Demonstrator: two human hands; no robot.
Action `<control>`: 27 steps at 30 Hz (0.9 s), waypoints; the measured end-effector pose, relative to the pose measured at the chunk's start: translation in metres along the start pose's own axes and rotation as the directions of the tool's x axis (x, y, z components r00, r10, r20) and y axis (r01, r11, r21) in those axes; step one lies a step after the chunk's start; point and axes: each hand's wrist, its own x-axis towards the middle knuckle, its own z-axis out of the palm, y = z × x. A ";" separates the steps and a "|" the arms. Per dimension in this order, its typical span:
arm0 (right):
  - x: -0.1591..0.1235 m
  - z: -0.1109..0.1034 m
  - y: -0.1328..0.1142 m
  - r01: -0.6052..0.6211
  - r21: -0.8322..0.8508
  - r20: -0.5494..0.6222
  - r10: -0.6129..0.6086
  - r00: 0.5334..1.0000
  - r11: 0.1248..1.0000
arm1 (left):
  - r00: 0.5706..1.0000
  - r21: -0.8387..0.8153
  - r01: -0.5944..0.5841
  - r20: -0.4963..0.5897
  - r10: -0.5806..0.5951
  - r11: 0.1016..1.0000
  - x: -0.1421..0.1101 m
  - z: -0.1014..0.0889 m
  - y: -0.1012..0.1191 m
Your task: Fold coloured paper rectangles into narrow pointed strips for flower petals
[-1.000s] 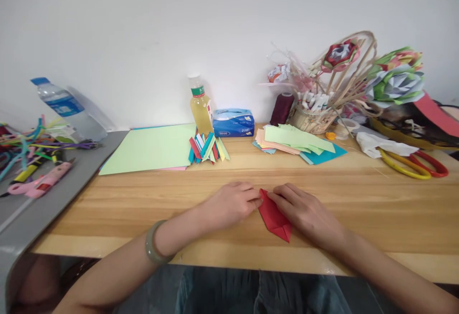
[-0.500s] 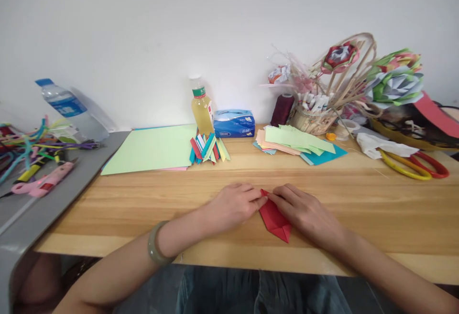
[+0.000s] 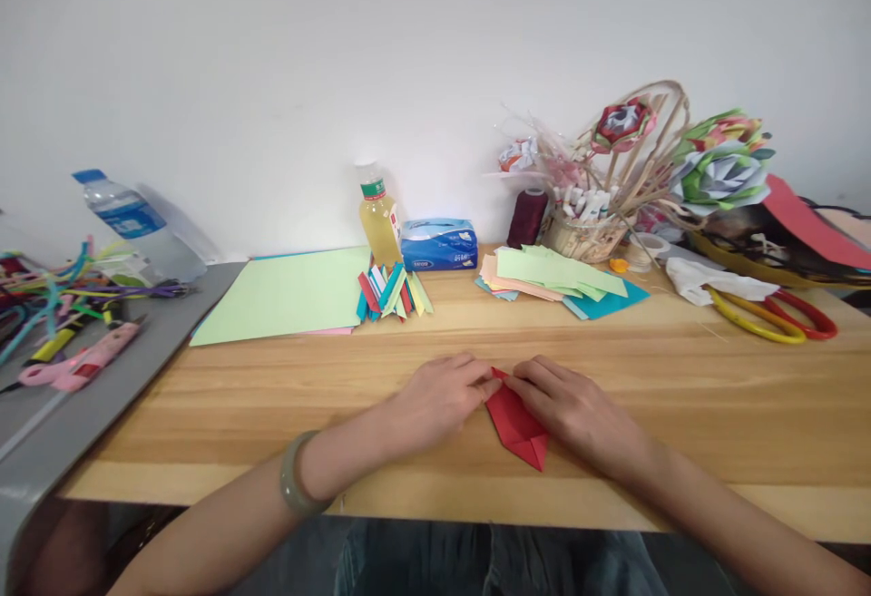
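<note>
A folded piece of red paper lies on the wooden table, with its pointed lower end toward me. My left hand grips its upper left tip between thumb and fingers. From the other side my right hand bends over the paper's upper right edge, its fingertips pressed close to the left thumb. Both hands are closed on the paper near its top. The right-hand edge of the paper is partly hidden under my right hand.
Behind the hands are folded paper strips, a juice bottle, a tissue pack and green paper sheets. To the right lie paper pieces and scissors; a pink glue gun is at far left.
The whole view has shifted slightly, so everything sits a little lower. Both hands keep hold of the red paper's top, with hardly any movement.
</note>
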 end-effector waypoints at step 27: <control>-0.008 -0.005 0.009 0.003 0.076 0.020 -0.005 1.000 0.997 | 0.996 0.231 -0.065 0.068 0.051 0.971 -0.003 0.000 -0.001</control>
